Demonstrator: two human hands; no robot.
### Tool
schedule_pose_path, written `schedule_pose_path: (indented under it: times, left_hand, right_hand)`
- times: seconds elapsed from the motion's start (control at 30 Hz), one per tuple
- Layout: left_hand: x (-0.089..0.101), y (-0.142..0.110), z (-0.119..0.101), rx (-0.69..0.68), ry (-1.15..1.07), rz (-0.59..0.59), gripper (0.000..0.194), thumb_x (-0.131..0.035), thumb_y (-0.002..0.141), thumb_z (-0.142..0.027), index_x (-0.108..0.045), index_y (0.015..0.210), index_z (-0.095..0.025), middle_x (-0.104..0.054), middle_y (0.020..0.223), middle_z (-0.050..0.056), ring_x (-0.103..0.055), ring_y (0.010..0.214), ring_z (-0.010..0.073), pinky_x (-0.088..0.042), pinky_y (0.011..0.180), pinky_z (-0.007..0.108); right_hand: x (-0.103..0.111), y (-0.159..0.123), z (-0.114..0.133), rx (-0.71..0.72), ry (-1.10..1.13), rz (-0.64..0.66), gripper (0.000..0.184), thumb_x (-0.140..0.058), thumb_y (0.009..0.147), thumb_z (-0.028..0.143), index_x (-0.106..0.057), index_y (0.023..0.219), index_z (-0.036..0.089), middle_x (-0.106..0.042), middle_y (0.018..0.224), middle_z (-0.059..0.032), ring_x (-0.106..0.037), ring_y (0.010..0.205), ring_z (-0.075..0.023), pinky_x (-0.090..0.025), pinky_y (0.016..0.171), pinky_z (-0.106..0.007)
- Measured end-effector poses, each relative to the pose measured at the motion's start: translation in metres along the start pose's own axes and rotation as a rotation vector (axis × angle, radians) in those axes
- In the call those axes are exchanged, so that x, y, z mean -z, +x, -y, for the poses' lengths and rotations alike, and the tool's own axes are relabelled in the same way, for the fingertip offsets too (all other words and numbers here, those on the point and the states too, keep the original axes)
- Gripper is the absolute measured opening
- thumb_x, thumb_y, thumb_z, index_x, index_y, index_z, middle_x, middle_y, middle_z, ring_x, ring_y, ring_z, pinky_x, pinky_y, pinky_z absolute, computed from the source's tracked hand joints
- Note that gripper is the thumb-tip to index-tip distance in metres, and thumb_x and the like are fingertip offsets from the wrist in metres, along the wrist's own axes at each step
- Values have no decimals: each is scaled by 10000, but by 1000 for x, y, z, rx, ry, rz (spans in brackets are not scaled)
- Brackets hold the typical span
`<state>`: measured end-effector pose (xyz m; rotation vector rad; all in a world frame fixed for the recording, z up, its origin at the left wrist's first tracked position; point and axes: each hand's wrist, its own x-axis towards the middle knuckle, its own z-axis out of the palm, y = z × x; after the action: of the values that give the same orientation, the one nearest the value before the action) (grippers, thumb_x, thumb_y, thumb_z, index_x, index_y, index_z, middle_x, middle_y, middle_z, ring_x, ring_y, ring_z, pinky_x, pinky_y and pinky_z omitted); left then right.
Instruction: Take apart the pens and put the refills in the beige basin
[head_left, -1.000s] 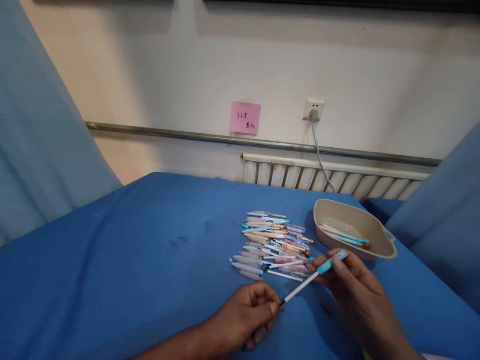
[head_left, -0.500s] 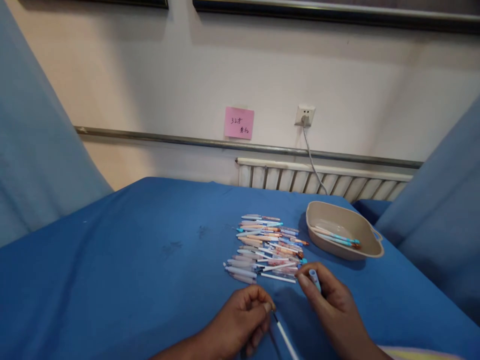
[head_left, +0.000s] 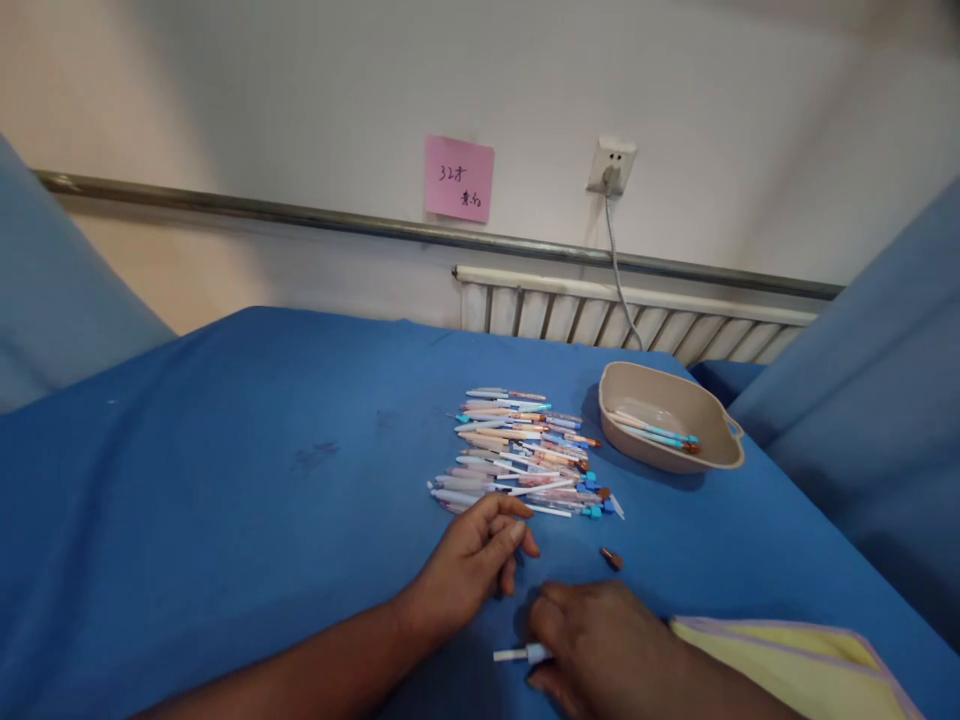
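A heap of pens and pen parts [head_left: 525, 452] lies on the blue cloth [head_left: 225, 480] in the middle. My left hand [head_left: 472, 560] rests just below the heap with its fingers loosely spread and nothing in them. My right hand [head_left: 592, 645] lies nearer to me, knuckles up, fingers curled around a white pen refill [head_left: 514, 655] whose end sticks out to the left. A small brown cap [head_left: 611, 558] lies on the cloth between my hands and the heap.
A beige tray [head_left: 720, 455] with a few pens stands right of the heap. Behind the table are a radiator [head_left: 600, 325], a wall socket with a cable [head_left: 611, 165] and a pink note [head_left: 457, 178]. Blue drapes hang on both sides.
The pen came apart: the refill left the barrel. My right hand dropped toward me and now holds the refill; my left hand let go and opened. The camera tilted downward.
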<state>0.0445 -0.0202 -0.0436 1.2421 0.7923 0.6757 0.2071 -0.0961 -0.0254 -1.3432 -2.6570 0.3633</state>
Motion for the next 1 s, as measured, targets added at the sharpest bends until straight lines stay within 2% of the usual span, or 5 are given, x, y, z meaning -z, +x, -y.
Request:
schedule_pose_path:
  times: [0.1, 0.2, 0.43, 0.67, 1.0]
  left_hand:
    - [5, -1, -1, 2, -46, 48, 381, -585, 823, -473, -526, 1020, -153, -592, 791, -3, -384, 452, 40, -244, 418, 180]
    - [9, -1, -4, -16, -80, 86, 407, -644, 803, -423, -520, 1088, -161, -601, 842, 16, -453, 550, 66, -294, 466, 180]
    - [7, -4, -5, 5, -109, 189, 314, -647, 814, -400, -529, 959, -149, -652, 1028, 100, -623, 746, 148, -454, 692, 277]
    - [0, -9, -1, 75, -123, 262, 277, -649, 825, -352, -514, 958, -149, -677, 953, 88, -657, 755, 165, -471, 698, 300]
    - [0, -9, 0, 52, -113, 306, 299, -672, 802, -364, -537, 960, -149, -680, 925, 79, -649, 736, 156, -473, 682, 289]
  right_hand:
    - [-17, 5, 3, 53, -251, -1, 106, -651, 686, 125, -597, 764, 174, -668, 720, -39, -596, 489, -166, -311, 400, -255]
    - [-16, 3, -7, -51, -255, -50, 153, -565, 692, 46, -583, 781, 169, -659, 718, -43, -589, 487, -164, -355, 432, -245]
    - [20, -9, -31, -272, 619, -532, 340, -474, 888, 255, -498, 1226, 231, -623, 941, -36, -584, 834, -177, -449, 748, -277]
    - [15, 4, -37, -353, 1299, -678, 247, -512, 905, 386, -479, 1094, 230, -548, 728, 45, -373, 444, -54, -298, 418, -175]
    - [15, 1, -41, -438, 1455, -872, 299, -619, 824, 431, -454, 990, 246, -661, 868, -14, -594, 580, -122, -344, 330, -141]
